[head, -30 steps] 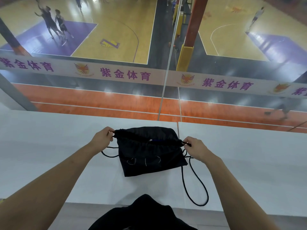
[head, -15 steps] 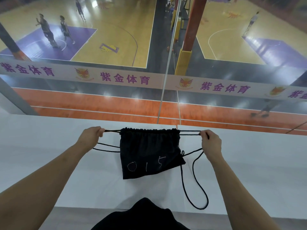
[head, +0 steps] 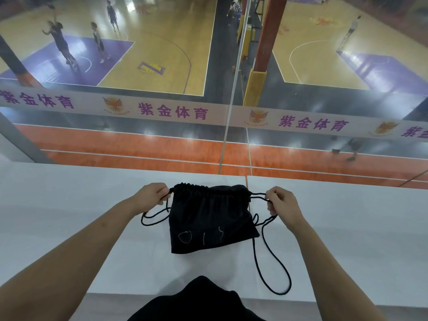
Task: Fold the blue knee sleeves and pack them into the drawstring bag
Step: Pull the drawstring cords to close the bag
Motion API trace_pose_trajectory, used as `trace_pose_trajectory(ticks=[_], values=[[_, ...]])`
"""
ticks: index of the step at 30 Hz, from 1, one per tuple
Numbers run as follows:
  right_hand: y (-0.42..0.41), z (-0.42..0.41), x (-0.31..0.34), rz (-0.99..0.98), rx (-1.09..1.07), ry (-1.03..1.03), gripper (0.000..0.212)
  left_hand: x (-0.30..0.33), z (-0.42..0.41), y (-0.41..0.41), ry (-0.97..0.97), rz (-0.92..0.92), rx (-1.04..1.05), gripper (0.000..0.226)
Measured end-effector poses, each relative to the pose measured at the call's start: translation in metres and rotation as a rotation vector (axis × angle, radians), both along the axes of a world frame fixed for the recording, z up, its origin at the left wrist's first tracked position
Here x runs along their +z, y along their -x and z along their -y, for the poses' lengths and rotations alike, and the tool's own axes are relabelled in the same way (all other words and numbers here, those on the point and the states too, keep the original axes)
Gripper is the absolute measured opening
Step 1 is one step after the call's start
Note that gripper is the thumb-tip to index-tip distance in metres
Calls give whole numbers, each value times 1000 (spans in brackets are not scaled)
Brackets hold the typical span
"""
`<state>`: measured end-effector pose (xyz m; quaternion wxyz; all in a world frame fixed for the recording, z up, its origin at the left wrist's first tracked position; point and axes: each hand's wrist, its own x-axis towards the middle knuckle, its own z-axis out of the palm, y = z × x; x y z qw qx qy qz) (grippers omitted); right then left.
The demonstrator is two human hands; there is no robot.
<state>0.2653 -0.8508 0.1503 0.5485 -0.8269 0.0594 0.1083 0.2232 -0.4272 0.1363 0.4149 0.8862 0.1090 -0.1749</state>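
A black drawstring bag (head: 209,218) lies on the white ledge (head: 69,205), its gathered mouth pulled shut at the far edge and chalk marks "015" on its near part. My left hand (head: 151,195) pinches the black cords at the bag's left corner. My right hand (head: 281,203) pinches the cords at the right corner. A long cord loop (head: 275,269) trails toward me on the right. No blue knee sleeves are visible; the bag hides whatever is inside.
The white ledge runs left to right, with a seam (head: 246,181) just beyond the bag. Behind it a glass pane looks down on basketball courts with players. Dark clothing (head: 199,300) of mine shows at the bottom edge.
The bag's mouth was cinched shut as my hands pulled the cords outward. Both hands have since come back in toward the bag's corners, and the cords have slackened.
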Motion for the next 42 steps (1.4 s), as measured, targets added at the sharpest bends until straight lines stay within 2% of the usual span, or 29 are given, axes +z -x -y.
trace_pose_trajectory(ticks=[3, 6, 8, 10, 13, 17, 21, 25, 29, 33, 38, 42], values=[[-2, -8, -2, -69, 117, 105, 25, 5, 4, 1, 30, -31, -7, 31], [-7, -16, -7, -208, 249, 233, 26, 10, 6, 1, 10, -62, -31, 40], [-11, -22, -10, -271, 356, 336, 27, 14, 7, 0, -40, -44, -89, 33], [-15, -29, -14, -254, 420, 401, 23, 15, 9, 0, 21, -53, -74, 27], [-18, -41, -14, -239, 433, 389, 20, 13, 10, 1, 119, -85, -11, 21], [-18, -49, -3, -238, 418, 361, 24, 7, 6, 3, -20, -58, 14, 25], [-18, -50, 12, -74, 288, 217, 43, 12, 4, -2, -133, 15, 14, 35], [-20, -42, 23, 26, 128, 81, 44, 22, 2, -8, 27, 136, 210, 43], [-24, -28, 22, 117, -62, 87, 43, 30, -7, -13, 46, 246, 427, 39], [-25, -17, 20, 142, -181, 100, 40, 36, -24, -22, 35, 314, 582, 44], [-27, 7, 19, 201, -360, 100, 40, 35, -56, -19, -13, 373, 706, 47], [-22, 7, 17, 211, -370, 90, 40, 24, -55, -17, 47, 354, 739, 41]])
